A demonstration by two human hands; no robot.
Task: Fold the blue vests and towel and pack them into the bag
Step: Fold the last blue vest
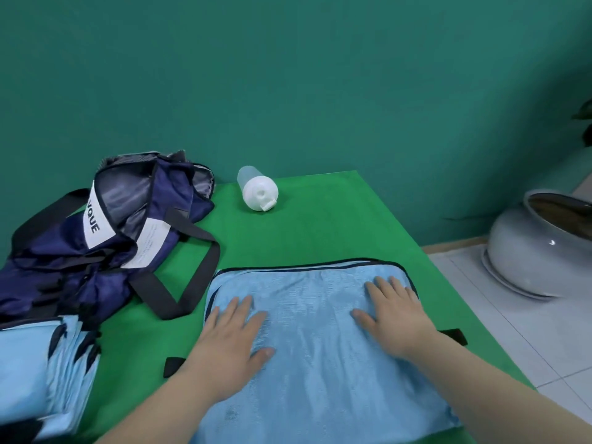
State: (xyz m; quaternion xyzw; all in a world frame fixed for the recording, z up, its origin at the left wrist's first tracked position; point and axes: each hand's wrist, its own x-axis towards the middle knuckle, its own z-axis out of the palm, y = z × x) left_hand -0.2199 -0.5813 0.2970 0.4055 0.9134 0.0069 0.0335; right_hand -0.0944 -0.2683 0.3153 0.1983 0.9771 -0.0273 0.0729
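- Two hands down flat on one blue vest [320,363], which is spread out on the green surface [320,225] right in front of the person, towards the near right.
- Left hand [230,331] presses the vest's left half, right hand [397,312] its far right corner. Fingers [243,306] on both are straight and spread, palms down, so nothing is being grasped, just pushed flat.
- Vest is light blue mesh with dark trim along the far edge, and a black strap end sticks out from under it on each side.
- Navy bag [96,245] is slumped on the far left of the surface, mouth gaping open, black handles flopped towards the vest but not touching it. White panel on it with letters, only partly readable.
- Stack of folded blue pieces [48,363] sits at the near left edge, just in front of the bag. Can't tell which of them are vests or a towel.
- White-capped bottle [258,190] lies on its side at the far edge, well apart from everything else.
- Off to the right, a big grey ceramic pot [538,248] stands on the tiled floor [512,315].
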